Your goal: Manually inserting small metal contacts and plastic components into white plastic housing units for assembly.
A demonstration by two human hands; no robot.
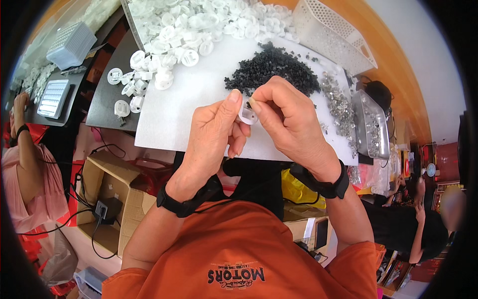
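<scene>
My left hand (209, 132) grips a small round white plastic part (247, 115) between thumb and fingers, above the near half of a white foam sheet (169, 119). With thumb and index finger pinched, my right hand (291, 119) meets the part's upper edge. A tiny dark piece (249, 105) shows at those fingertips; its exact shape is too small to tell. Just beyond the hands lies a heap of small black plastic pieces (274, 65). Loose white round parts (164, 77) are scattered at the far left of the sheet.
A large pile of white plastic parts (219, 20) fills the far side. To the right are small metal pieces (338, 109), a metal tray (362, 107) and a perforated white basket (331, 32). A cardboard box (134, 209) stands below left. Other people sit at both sides.
</scene>
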